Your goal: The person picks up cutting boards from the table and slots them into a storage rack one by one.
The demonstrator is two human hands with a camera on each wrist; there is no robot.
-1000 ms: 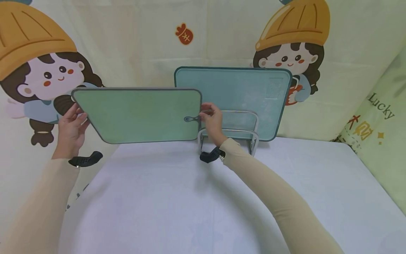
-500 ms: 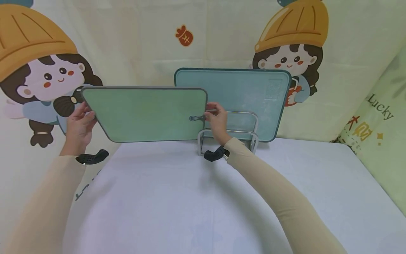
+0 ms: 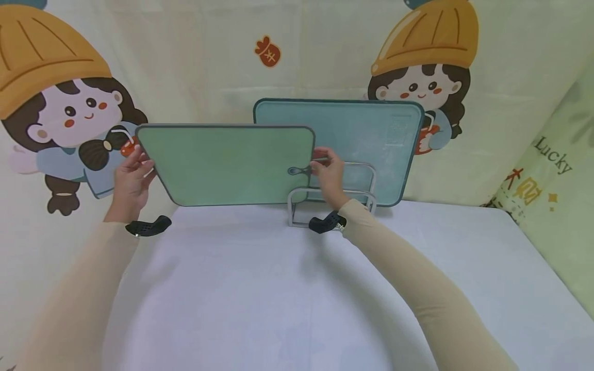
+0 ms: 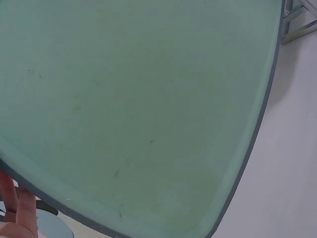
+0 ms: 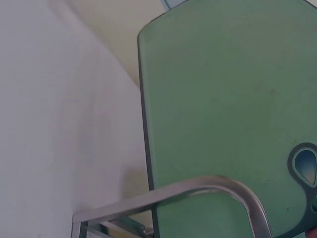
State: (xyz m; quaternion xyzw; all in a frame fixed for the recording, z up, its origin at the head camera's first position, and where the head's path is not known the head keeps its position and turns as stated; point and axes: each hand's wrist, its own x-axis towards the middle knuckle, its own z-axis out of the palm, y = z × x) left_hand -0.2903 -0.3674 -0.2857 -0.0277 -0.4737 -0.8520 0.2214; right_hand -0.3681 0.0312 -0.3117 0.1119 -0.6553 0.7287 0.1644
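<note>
Left hand (image 3: 131,181): grips the left short edge of the green cutting board (image 3: 227,164), fingers behind it.
Handling: likely stiff, light and smooth (may slip); best held at both short edges.
Look: pale green face, grey rim, teardrop hanging hole (image 3: 294,170).
Place: held above the white table (image 3: 297,288), just left of the metal rack (image 3: 331,198).
Right hand (image 3: 330,172): pinches the right edge beside the hole.
Behind: a teal board (image 3: 366,139) stands in the rack.

Both hands (image 3: 132,183) hold a green board (image 3: 227,165) above the rack (image 3: 331,198).
</note>
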